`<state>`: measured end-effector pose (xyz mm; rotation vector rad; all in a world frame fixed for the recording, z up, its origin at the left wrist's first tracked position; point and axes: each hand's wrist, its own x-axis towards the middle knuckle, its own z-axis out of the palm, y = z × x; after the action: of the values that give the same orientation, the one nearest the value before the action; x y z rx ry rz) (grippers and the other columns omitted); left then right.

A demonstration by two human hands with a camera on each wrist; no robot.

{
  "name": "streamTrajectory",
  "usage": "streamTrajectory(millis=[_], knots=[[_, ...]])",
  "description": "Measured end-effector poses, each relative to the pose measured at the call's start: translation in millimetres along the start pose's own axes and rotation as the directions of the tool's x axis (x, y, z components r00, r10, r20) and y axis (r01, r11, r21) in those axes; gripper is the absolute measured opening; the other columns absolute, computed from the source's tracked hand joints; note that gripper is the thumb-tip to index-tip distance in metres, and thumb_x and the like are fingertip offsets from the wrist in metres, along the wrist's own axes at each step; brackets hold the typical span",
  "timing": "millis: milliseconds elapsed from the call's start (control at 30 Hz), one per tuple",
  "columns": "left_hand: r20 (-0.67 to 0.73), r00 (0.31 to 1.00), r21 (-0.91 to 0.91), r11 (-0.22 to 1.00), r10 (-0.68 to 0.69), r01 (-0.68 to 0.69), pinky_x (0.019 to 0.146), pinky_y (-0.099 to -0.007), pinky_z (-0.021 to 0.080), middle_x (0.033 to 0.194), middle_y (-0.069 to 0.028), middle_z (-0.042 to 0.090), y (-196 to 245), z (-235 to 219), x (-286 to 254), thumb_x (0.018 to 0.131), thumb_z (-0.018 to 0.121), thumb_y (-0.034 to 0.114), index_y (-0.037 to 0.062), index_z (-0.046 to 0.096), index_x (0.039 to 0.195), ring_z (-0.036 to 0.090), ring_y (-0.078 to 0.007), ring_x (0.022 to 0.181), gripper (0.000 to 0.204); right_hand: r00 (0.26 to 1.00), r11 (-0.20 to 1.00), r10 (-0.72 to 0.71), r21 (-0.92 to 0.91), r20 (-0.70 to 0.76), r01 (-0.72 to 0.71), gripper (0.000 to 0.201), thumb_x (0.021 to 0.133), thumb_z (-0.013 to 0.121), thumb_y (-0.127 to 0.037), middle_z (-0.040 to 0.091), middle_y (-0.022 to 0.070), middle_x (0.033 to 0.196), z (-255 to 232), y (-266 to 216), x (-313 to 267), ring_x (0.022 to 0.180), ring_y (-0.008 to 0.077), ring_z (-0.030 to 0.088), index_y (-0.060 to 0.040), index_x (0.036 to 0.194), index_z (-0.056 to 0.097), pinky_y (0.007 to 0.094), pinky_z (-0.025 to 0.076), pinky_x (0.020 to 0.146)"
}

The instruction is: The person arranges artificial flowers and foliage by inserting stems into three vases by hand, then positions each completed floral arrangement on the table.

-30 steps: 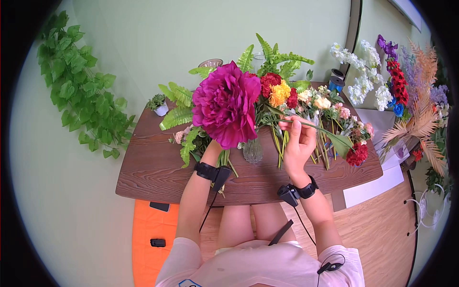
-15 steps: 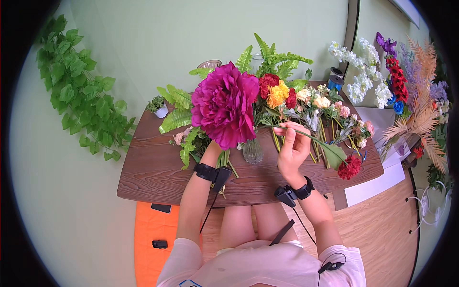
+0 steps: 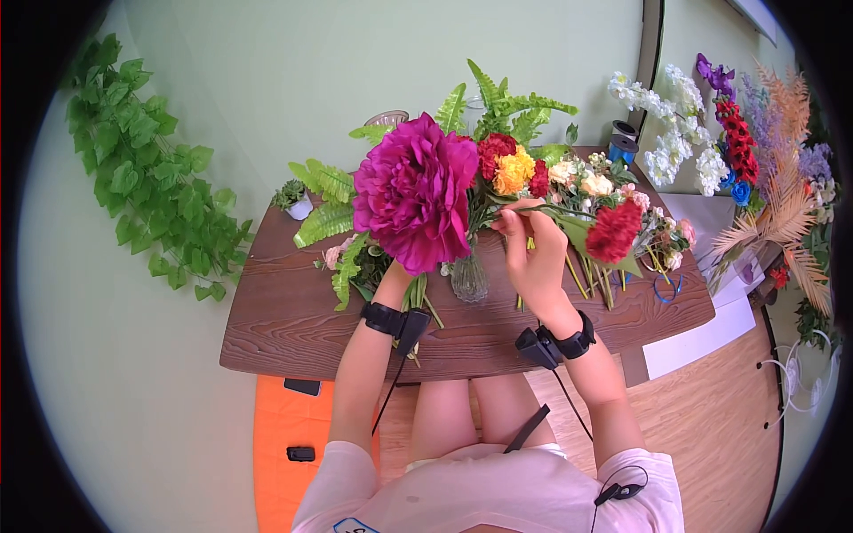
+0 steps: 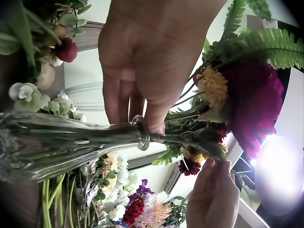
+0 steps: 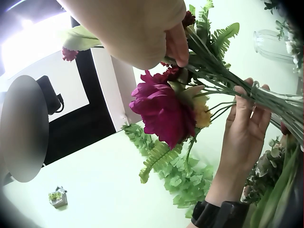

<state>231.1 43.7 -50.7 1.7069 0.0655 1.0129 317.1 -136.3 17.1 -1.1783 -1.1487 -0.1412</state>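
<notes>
My left hand (image 4: 147, 57) grips the neck of a clear glass vase (image 4: 71, 147), fingers on one side and thumb on the other, just below the rim. In the head view a big purple peony (image 3: 416, 195) hides most of that hand. The vase holds a bunch with yellow (image 3: 514, 171) and dark red flowers and fern leaves (image 3: 327, 222). Right of the vase, my right hand (image 3: 538, 262) pinches the stem of a red carnation (image 3: 615, 231) between thumb and fingers. The bloom points right, and the stem end lies close to the bunch's stems.
Cream and pink flowers (image 3: 597, 185) lie along the right of the wooden table (image 3: 293, 320), their stems towards me. A small potted succulent (image 3: 291, 197) stands at the left edge. Behind are a ribbed glass (image 3: 387, 118) and ribbon spools (image 3: 624, 147). Tall flowers stand far right.
My right hand dipped slightly, then moved left and up to the bunch with the carnation. The red bloom first dropped, then rose and swung left. My left hand stays at the vase.
</notes>
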Motion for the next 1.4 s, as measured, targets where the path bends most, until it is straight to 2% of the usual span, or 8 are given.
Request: streamTrajectory(millis=[133, 200, 233, 500, 567, 867, 1000, 1400], knots=[[0.007, 0.999, -0.113, 0.992, -0.054, 0.054, 0.066, -0.0315, 0.039, 0.074, -0.0009, 0.047, -7, -3, -2, 0.073, 0.073, 0.029, 0.0076, 0.050, 0.086, 0.047, -0.0162, 0.072, 0.034, 0.987, 0.966, -0.152, -0.203, 0.059, 0.161, 0.010, 0.091, 0.049, -0.004, 0.057, 0.0079, 0.083, 2, 31, -6, 0.071, 0.0145, 0.062, 0.0042, 0.086, 0.053, 0.0232, 0.046, 0.063], [0.000, 0.997, -0.160, 0.985, -0.072, 0.071, 0.067, -0.0313, 0.039, 0.075, -0.0012, 0.048, 1, 0, -2, 0.073, 0.073, 0.030, 0.0073, 0.050, 0.087, 0.047, -0.0163, 0.072, 0.035, 0.866, 0.326, -0.319, -0.813, 0.386, 0.483, 0.009, 0.091, 0.048, -0.004, 0.054, 0.0077, 0.083, 2, 35, -3, 0.070, 0.0152, 0.061, 0.0033, 0.087, 0.052, 0.0234, 0.045, 0.063], [-0.001, 0.997, -0.116, 0.991, -0.073, 0.073, 0.069, -0.0318, 0.040, 0.077, -0.0016, 0.049, 6, 1, -5, 0.073, 0.072, 0.030, 0.0065, 0.051, 0.090, 0.048, -0.0169, 0.075, 0.036, 0.972, 0.903, -0.229, -0.361, 0.051, 0.232, 0.007, 0.090, 0.049, -0.002, 0.054, 0.0078, 0.084, 6, 32, -11, 0.071, 0.0148, 0.061, 0.0026, 0.087, 0.051, 0.0238, 0.045, 0.063], [-0.033, 0.999, -0.211, 0.977, 0.027, -0.034, 0.090, -0.0354, 0.039, 0.108, -0.0077, 0.058, -15, -5, -11, 0.079, 0.065, 0.021, 0.0047, 0.051, 0.115, 0.052, -0.0229, 0.103, 0.042, 0.870, 0.772, -0.471, -0.411, 0.144, 0.485, 0.019, 0.084, 0.057, -0.010, 0.060, 0.0098, 0.085, -3, -6, 7, 0.075, 0.0248, 0.060, -0.0082, 0.102, 0.061, 0.0341, 0.046, 0.066], [0.216, 0.973, 0.654, 0.729, 0.076, -0.202, 0.102, -0.0389, 0.031, 0.130, -0.0102, 0.041, -5, -16, -9, 0.084, 0.061, 0.024, 0.0077, 0.032, 0.133, 0.040, -0.0245, 0.120, 0.059, 0.879, 0.754, -0.451, -0.460, 0.158, 0.469, 0.018, 0.081, 0.057, -0.008, 0.060, 0.0101, 0.085, -2, -4, 7, 0.074, 0.0271, 0.059, -0.0082, 0.099, 0.061, 0.0344, 0.045, 0.065], [0.168, 0.978, 0.176, 0.980, -0.122, 0.092, 0.101, -0.0363, 0.031, 0.127, -0.0095, 0.045, -13, -12, -14, 0.081, 0.065, 0.023, 0.0065, 0.034, 0.132, 0.041, -0.0230, 0.118, 0.062, 0.962, 0.937, -0.143, -0.282, 0.233, 0.207, 0.022, 0.071, 0.054, 0.004, 0.058, 0.0174, 0.083, 8, 13, 2, 0.073, 0.0376, 0.057, -0.0031, 0.092, 0.055, 0.0432, 0.047, 0.061], [0.157, 0.984, 0.517, 0.842, 0.084, -0.154, 0.101, -0.0360, 0.031, 0.128, -0.0099, 0.045, -5, -13, -18, 0.084, 0.062, 0.019, 0.0062, 0.033, 0.133, 0.041, -0.0230, 0.119, 0.058, 0.946, 0.906, -0.247, -0.296, 0.208, 0.302, 0.021, 0.071, 0.055, 0.003, 0.057, 0.0175, 0.083, 19, 39, -12, 0.074, 0.0376, 0.056, -0.0031, 0.091, 0.057, 0.0432, 0.047, 0.063], [0.100, 0.907, 0.677, 0.696, -0.410, 0.240, 0.099, -0.0359, 0.033, 0.122, -0.0113, 0.048, 10, -12, -19, 0.087, 0.057, 0.024, 0.0051, 0.042, 0.125, 0.043, -0.0245, 0.118, 0.045, 0.961, 0.902, -0.229, -0.338, 0.151, 0.269, 0.014, 0.073, 0.065, -0.005, 0.059, 0.0102, 0.078, 32, 55, -23, 0.072, 0.0293, 0.057, -0.0034, 0.086, 0.061, 0.0375, 0.045, 0.059]])
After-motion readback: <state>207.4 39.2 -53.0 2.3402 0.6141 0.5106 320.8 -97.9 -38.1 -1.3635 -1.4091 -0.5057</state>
